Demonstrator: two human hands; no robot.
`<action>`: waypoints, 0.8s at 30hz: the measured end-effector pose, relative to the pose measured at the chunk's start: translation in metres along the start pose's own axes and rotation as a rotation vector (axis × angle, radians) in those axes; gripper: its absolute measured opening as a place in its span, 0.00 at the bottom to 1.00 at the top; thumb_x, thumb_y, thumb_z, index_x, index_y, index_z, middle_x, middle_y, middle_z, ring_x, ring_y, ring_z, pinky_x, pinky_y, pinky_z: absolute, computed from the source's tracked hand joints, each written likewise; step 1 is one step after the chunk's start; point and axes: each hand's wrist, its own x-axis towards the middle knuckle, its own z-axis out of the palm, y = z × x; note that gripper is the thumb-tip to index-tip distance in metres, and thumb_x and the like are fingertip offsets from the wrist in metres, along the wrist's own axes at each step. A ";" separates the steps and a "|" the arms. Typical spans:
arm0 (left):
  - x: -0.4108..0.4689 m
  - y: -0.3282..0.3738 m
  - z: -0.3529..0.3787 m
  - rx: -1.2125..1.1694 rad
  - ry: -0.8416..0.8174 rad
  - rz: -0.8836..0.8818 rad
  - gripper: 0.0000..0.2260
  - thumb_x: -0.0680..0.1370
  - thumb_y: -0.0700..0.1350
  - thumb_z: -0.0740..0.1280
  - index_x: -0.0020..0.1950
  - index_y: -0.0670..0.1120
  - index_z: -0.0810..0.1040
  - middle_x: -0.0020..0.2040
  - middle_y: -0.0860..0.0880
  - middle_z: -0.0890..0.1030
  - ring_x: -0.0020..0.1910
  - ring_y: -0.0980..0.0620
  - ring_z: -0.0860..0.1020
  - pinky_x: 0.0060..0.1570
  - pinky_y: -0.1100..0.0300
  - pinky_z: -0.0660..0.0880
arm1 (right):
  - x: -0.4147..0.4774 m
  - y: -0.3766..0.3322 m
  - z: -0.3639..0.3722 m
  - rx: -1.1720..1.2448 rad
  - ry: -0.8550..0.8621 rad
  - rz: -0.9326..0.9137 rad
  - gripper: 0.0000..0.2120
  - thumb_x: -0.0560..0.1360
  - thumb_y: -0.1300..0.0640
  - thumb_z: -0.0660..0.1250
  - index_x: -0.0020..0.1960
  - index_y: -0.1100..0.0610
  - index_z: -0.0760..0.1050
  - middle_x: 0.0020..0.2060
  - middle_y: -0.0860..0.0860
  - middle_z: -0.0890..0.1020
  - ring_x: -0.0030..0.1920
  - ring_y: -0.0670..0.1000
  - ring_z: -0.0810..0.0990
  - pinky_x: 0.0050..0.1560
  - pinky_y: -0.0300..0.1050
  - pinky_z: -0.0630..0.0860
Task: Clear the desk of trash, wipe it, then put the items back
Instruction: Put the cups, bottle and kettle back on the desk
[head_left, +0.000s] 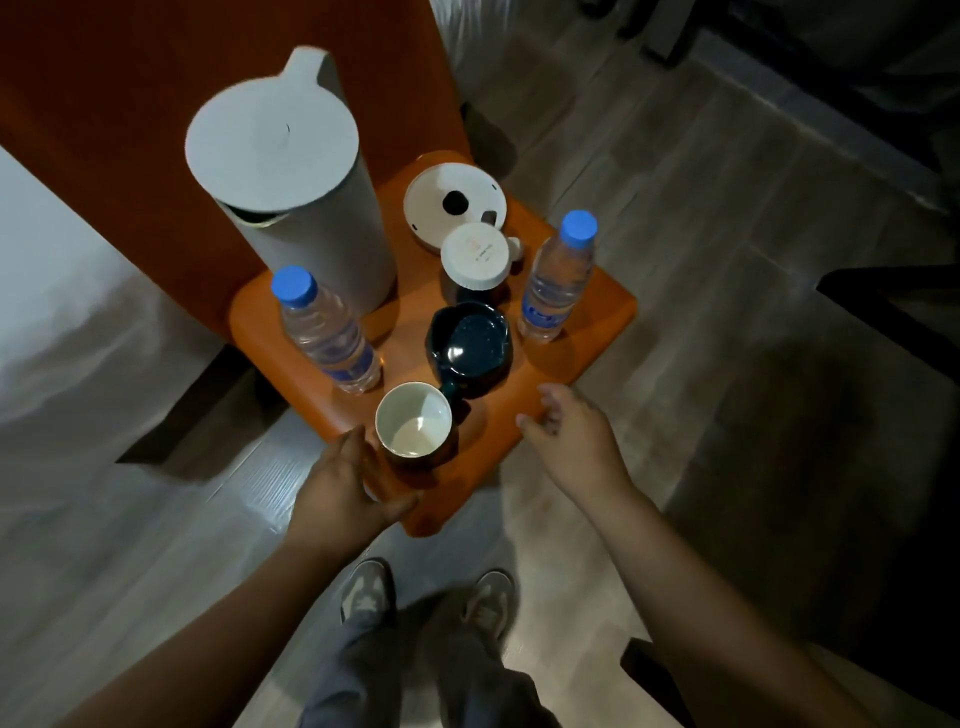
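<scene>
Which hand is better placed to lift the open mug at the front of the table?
Left. The left hand is close beside the mug; the right hand rests apart at the right edge of the table.

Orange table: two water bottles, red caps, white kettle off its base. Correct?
No: head view shows blue caps on the left bottle and right bottle. The white kettle is off its base, on the orange table.
</scene>
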 end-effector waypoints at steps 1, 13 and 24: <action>0.006 -0.002 0.006 -0.054 0.026 0.032 0.46 0.62 0.63 0.76 0.74 0.49 0.62 0.70 0.50 0.70 0.67 0.51 0.69 0.59 0.56 0.70 | 0.011 0.002 0.007 0.007 0.010 0.008 0.23 0.77 0.51 0.67 0.70 0.55 0.68 0.63 0.53 0.76 0.61 0.52 0.76 0.58 0.45 0.75; 0.041 -0.013 0.039 -0.426 0.181 0.214 0.45 0.57 0.64 0.76 0.70 0.51 0.66 0.64 0.57 0.71 0.64 0.64 0.69 0.59 0.76 0.64 | 0.093 0.003 0.046 0.044 0.137 -0.023 0.23 0.74 0.44 0.67 0.64 0.56 0.73 0.58 0.51 0.78 0.59 0.51 0.76 0.55 0.45 0.74; 0.052 -0.011 0.042 -0.474 0.220 0.241 0.40 0.58 0.63 0.77 0.66 0.53 0.70 0.61 0.57 0.74 0.62 0.64 0.71 0.57 0.76 0.66 | 0.110 0.003 0.061 0.198 0.181 0.028 0.09 0.76 0.52 0.65 0.52 0.55 0.75 0.46 0.53 0.82 0.44 0.54 0.82 0.47 0.55 0.81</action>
